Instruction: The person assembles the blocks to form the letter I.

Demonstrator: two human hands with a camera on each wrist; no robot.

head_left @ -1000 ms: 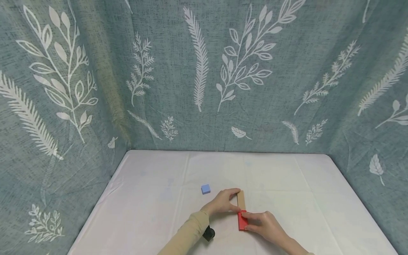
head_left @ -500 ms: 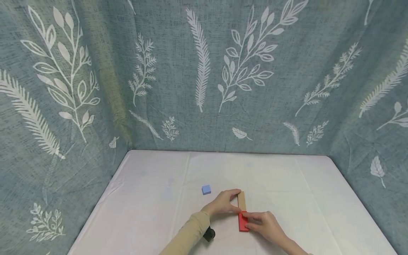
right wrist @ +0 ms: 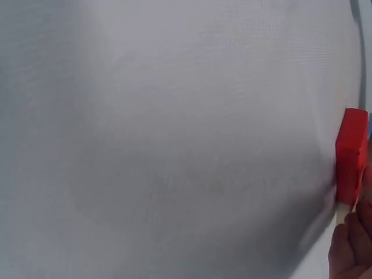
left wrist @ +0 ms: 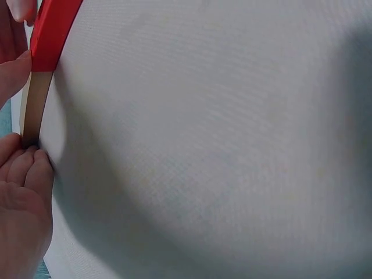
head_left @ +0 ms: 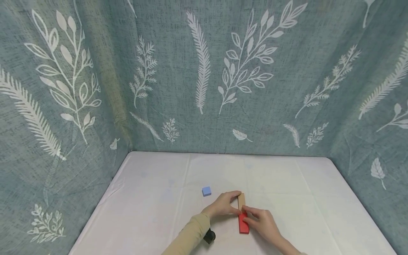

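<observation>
Shows a smooth red rect. block (head_left: 244, 226), flat on a broad white cloth-covered table (head_left: 149, 198), short end toward the person. In line at its far end: a long, narrow tan wood-look block (head_left: 241, 200). In the left wrist view, a straight line betw. red & tan, sides roughly even; can't tell if butted or slotted together.

Beyond & to the L of the red rect. block: bare left hand (head_left: 224, 204), spread wide, w/ thumb by the red-tan joint & fingertips at the far end of the tan wood-look block, holding it lengthwise. Close on R of red: bare right hand (head_left: 264, 222), fingers bent, thumb at red's R side, forefinger tip by the joint, w/ a narrow gap betw. thumb & forefinger; can't tell if gripping or only touching.

Farther off, L of & beyond red: a small, flat, pale-blue square block (head_left: 206, 191), apart from both hands. L of red, w/ bare cloth betw.: a small black device (head_left: 209, 236), partly hidden by a long beige fabric sleeve (head_left: 191, 232) on the left arm. Well beyond red, behind the table: a blue-green fabric curtain (head_left: 172, 71) w/ white leaf prints.
</observation>
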